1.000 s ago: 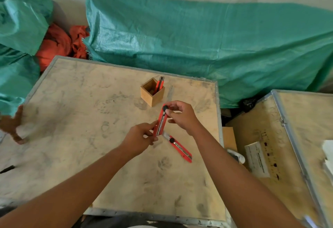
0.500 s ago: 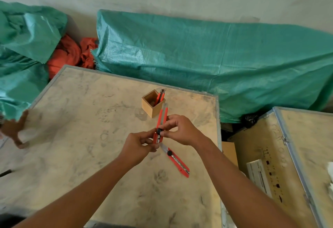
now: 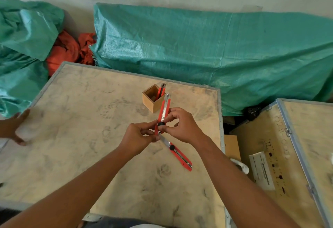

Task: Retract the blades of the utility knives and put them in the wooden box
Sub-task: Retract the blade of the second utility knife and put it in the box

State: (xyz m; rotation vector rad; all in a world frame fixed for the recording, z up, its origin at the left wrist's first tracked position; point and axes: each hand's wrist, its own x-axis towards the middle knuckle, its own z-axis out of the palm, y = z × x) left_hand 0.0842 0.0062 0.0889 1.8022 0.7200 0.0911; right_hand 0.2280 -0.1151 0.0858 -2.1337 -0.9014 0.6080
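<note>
I hold a red utility knife [image 3: 164, 110] above the table, its tip pointing away toward the wooden box [image 3: 152, 99]. My left hand [image 3: 137, 137] pinches its near end. My right hand [image 3: 182, 124] grips the body, thumb on the black slider. Only a short stub of metal shows at the far tip. A second red knife [image 3: 180, 156] lies flat on the table just below my hands, with its blade out toward them. The small open-topped box stands upright, and another red knife [image 3: 161, 90] stands inside it.
The plywood table [image 3: 72, 137] has a metal edge. Another person's hand [image 3: 12, 128] rests at its left side. Green tarps [image 3: 216, 51] and orange cloth [image 3: 68, 51] lie behind. An open wooden crate [image 3: 270, 155] with a white label stands to the right.
The black slider sat at the knife's far end a second ago; it is now near the near end under my right thumb. The camera view has tilted, shifting the scene lower.
</note>
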